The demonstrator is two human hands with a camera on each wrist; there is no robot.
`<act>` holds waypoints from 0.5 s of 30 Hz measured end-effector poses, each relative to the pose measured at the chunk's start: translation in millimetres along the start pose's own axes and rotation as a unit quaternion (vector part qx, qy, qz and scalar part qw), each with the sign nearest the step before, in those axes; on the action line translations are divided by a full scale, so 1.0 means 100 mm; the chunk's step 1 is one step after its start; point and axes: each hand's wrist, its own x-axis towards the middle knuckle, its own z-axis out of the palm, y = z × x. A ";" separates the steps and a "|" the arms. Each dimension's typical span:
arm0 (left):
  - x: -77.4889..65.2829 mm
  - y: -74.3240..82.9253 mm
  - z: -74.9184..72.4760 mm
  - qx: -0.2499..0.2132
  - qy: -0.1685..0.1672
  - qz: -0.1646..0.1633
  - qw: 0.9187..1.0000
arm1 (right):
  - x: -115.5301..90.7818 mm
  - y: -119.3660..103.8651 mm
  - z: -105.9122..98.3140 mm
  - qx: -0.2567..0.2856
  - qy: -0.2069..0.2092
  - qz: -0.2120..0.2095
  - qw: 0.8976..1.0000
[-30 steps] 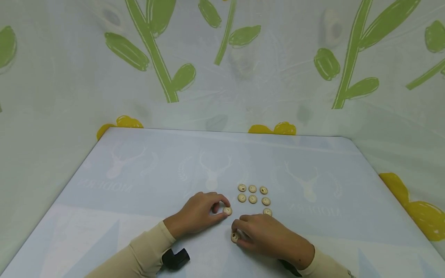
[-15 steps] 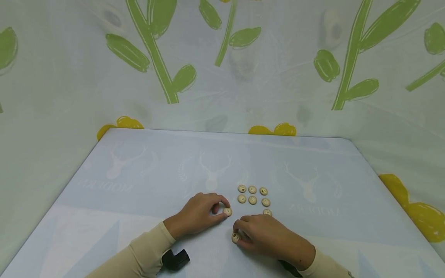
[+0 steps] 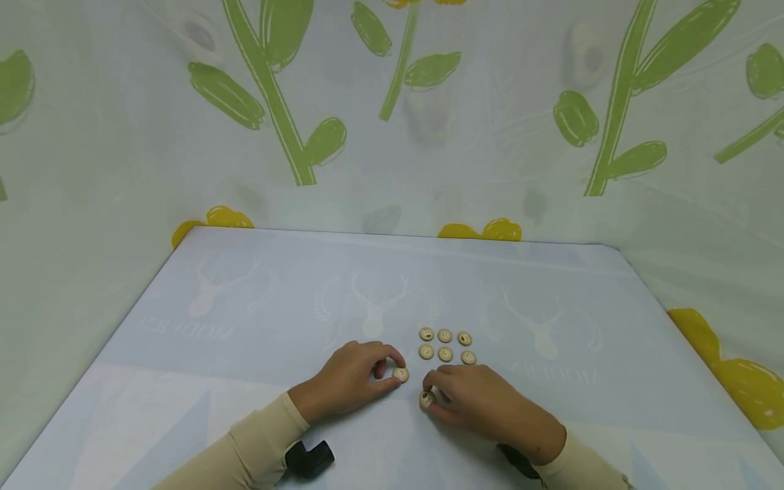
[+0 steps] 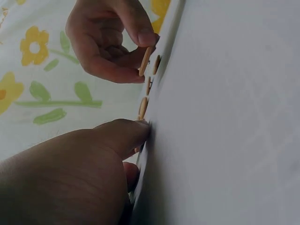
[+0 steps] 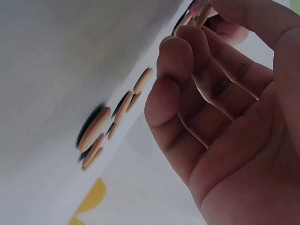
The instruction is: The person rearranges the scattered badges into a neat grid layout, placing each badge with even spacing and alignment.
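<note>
Pinched between thumb and index finger of my left hand [image 3: 352, 378] is a small round wooden disc [image 3: 401, 375], at the table surface. My right hand [image 3: 484, 401] pinches a second wooden disc [image 3: 427, 400], with dark face-like marks on it. In the left wrist view this disc [image 4: 145, 61] stands on edge between the fingertips. Several similar discs lie in two short rows just beyond the hands, including one disc [image 3: 445, 354] in the nearer row. In the right wrist view, a disc [image 5: 95, 130] lies flat on the table, away from the palm.
The table [image 3: 275, 292] has a pale blue-white cover printed with deer heads. A curtain [image 3: 478, 156] with green stems and yellow flowers hangs behind it. A black device [image 3: 309, 459] shows under the left wrist.
My right hand has moved slightly forward and right with its disc, and now covers the disc that lay below the right end of the rows. The left hand stays in place.
</note>
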 end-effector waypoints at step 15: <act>-0.01 0.02 0.01 0.000 -0.003 -0.003 1.000 | -0.01 0.14 -0.02 -0.019 0.028 0.027 0.999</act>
